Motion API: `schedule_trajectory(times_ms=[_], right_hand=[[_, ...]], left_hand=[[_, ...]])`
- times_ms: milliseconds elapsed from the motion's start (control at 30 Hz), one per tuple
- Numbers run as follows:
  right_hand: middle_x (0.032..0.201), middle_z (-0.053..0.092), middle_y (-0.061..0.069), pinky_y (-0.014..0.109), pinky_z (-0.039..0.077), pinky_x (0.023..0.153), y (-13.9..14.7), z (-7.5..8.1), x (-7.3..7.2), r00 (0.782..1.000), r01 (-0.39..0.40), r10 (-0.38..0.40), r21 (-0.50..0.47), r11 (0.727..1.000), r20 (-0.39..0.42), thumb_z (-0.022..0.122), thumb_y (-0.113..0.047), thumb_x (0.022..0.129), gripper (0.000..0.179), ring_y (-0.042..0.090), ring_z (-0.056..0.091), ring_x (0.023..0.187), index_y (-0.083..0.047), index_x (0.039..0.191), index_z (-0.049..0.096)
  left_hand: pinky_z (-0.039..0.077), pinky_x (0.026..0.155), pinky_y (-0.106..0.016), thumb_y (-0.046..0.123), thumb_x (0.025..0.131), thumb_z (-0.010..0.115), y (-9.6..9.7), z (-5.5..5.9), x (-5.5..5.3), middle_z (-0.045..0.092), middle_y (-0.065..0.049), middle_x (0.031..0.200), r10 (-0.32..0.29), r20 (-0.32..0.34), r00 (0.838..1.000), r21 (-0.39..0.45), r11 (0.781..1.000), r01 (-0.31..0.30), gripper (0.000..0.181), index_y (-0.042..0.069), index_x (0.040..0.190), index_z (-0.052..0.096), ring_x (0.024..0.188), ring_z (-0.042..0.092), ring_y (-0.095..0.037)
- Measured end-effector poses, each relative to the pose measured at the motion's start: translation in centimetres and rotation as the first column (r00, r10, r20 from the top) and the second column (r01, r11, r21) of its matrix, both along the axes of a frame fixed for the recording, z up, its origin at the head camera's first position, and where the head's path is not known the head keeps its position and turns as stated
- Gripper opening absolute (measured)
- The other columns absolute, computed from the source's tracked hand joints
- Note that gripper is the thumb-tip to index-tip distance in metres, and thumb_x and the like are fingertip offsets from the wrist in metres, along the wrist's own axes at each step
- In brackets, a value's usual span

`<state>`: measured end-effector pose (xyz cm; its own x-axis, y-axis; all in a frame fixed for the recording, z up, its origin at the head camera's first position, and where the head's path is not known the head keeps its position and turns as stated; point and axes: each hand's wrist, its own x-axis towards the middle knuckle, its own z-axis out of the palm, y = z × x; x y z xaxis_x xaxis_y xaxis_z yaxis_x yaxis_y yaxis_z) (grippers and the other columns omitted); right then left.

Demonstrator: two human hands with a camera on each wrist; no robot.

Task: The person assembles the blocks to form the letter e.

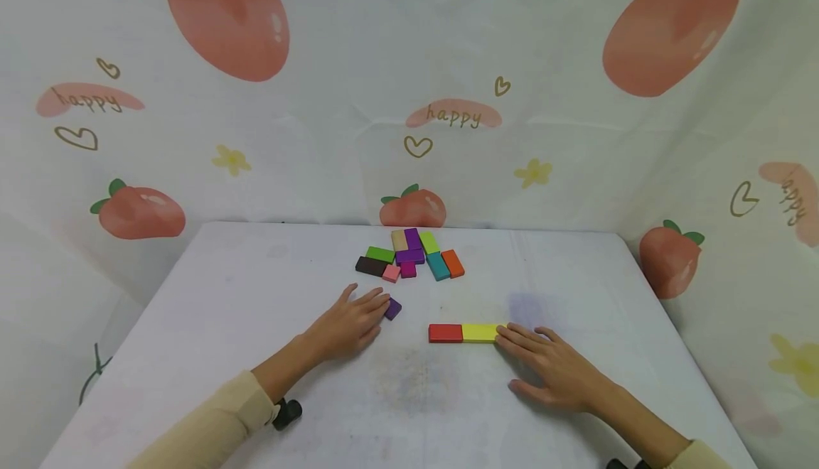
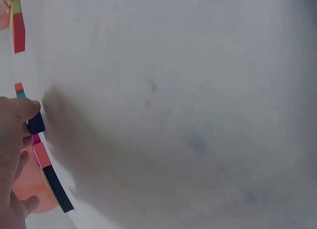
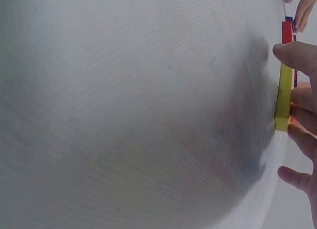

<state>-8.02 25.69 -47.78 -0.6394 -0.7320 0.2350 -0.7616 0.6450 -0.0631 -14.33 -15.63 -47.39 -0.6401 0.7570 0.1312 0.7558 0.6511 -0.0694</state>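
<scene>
A small purple block (image 1: 393, 309) lies on the table at the fingertips of my left hand (image 1: 350, 325). Its fingers are loosely extended and touch the block, while the thumb stays lower and apart. In the left wrist view, the thumb overlaps the dark-looking block (image 2: 36, 123). A red block (image 1: 445, 333) and a longer yellow block (image 1: 478, 333) lie end to end in a row. My right hand (image 1: 553, 366) rests its fingertips on the yellow block's right end, fingers straight, thumb spread away. From the right wrist, the yellow block (image 3: 283, 103) shows beside the fingers.
Toward the back of the white table (image 1: 256, 277) lies a cluster of flat blocks, among them a black block (image 1: 371, 266), a green block (image 1: 380, 254), a teal block (image 1: 439, 266) and an orange block (image 1: 453, 263). A fruit-patterned cloth (image 1: 333, 170) hangs behind.
</scene>
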Motion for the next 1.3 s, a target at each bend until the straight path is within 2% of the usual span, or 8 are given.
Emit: schedule_trajectory(times_ms=[267, 633, 1067, 1300], right_hand=[[0.149, 0.051, 0.006, 0.053, 0.049, 0.094, 0.0, 0.2, 0.0, 0.999, 0.011, -0.012, 0.02, 1.0, 0.031, 0.072, -0.045, 0.088, 0.07, 0.024, 0.05, 0.133, -0.011, 0.145, 0.052], [0.148, 0.051, 0.006, 0.053, 0.049, 0.094, -0.1, 0.2, -0.2, 0.999, 0.017, -0.019, 0.039, 0.999, 0.045, 0.072, -0.045, 0.087, 0.07, 0.024, 0.05, 0.133, -0.012, 0.145, 0.052], [0.148, 0.051, 0.006, 0.053, 0.049, 0.094, 0.0, 0.1, 0.1, 0.999, 0.019, -0.02, 0.03, 0.999, 0.039, 0.073, -0.044, 0.087, 0.07, 0.024, 0.05, 0.133, -0.012, 0.145, 0.052], [0.148, 0.052, 0.007, 0.052, 0.048, 0.095, 0.0, 0.1, 0.1, 1.0, 0.013, -0.014, 0.027, 1.0, 0.026, 0.074, -0.043, 0.086, 0.07, 0.024, 0.05, 0.133, -0.011, 0.145, 0.052]], left_hand=[[0.036, 0.109, -0.06, 0.033, 0.097, 0.061, 0.6, 0.5, 0.5, 0.058, -0.007, 0.142, -0.004, 0.009, 1.0, -0.039, 0.999, 0.005, 0.048, 0.008, 0.138, 0.059, 0.137, 0.047, -0.026], [0.041, 0.106, -0.056, 0.035, 0.096, 0.062, 1.1, 0.2, 0.9, 0.061, -0.008, 0.133, -0.058, -0.011, 0.998, 0.002, 0.998, 0.058, 0.046, 0.011, 0.135, 0.062, 0.131, 0.051, -0.026], [0.046, 0.103, -0.049, 0.039, 0.097, 0.06, 2.3, 0.2, 1.8, 0.06, -0.007, 0.133, -0.115, 0.014, 0.993, -0.025, 0.993, 0.115, 0.049, 0.013, 0.138, 0.061, 0.128, 0.053, -0.023], [0.047, 0.102, -0.047, 0.04, 0.098, 0.057, 2.8, -0.1, 2.1, 0.059, -0.005, 0.134, -0.124, 0.014, 0.992, -0.024, 0.992, 0.124, 0.049, 0.014, 0.139, 0.059, 0.128, 0.052, -0.022]])
